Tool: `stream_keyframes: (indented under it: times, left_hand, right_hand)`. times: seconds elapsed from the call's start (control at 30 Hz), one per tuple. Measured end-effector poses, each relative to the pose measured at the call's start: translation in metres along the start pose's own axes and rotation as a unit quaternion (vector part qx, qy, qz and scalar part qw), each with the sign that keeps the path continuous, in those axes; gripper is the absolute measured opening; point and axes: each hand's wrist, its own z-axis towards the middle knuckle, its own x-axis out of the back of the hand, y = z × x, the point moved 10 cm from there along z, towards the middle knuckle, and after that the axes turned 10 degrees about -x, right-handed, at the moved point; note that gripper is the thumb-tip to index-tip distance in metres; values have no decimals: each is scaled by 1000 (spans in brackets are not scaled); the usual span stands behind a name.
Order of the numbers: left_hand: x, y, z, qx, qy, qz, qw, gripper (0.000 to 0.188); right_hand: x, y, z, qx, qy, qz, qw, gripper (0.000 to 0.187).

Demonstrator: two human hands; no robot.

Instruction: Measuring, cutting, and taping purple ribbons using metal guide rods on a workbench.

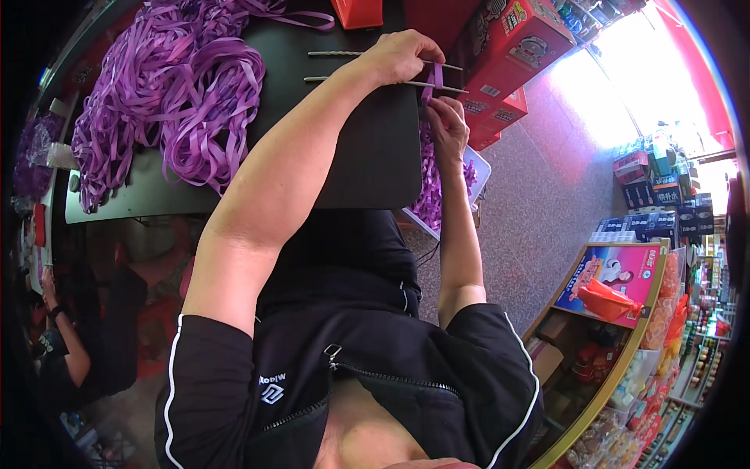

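Observation:
Two thin metal rods (336,79) lie side by side across the black table's right end, their tips past its edge. A purple ribbon (437,76) spans the rods near the tips. My left hand (400,56) reaches over the rods, its thumb and fingers closed on the ribbon by the far rod. Just nearer to me, my right hand (448,125) pinches the ribbon below the near rod; its fingertips partly hide the hold. Under that hand, a white bin (482,173) holds many short purple ribbon pieces (430,191).
A big heap of purple ribbon (183,86) covers the left of the black table (359,164). Red cartons (508,51) stand beyond the table's right end. A glass-fronted cabinet (594,344) is at right. Another person (70,344) sits at far left.

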Motion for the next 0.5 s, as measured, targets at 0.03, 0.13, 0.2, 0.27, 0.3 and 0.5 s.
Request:
stream_keyframes:
  times: [0.03,0.13,0.2,0.27,0.3,0.5]
  left_hand:
    - [0,-1,0,0,0,-1,1000,30]
    - [0,-2,-1,-1,2,3,1000,30]
    - [1,0,-2,3,3,7,1000,30]
    - [2,3,-2,6,3,7,1000,32]
    - [2,3,-3,11,1,9,1000,33]
    - [42,42,-3,4,113,-28,993,42]
  right_hand:
    - [0,-5,-3,0,0,-1,1000,18]
    - [8,-16,-7,-28,23,3,999,17]
    - [11,-19,-8,-80,22,56,995,16]
    - [13,-33,-7,-97,21,5,995,17]
    - [13,-39,-7,-116,20,-45,992,18]
    - [13,-108,-2,-54,36,-355,932,23]
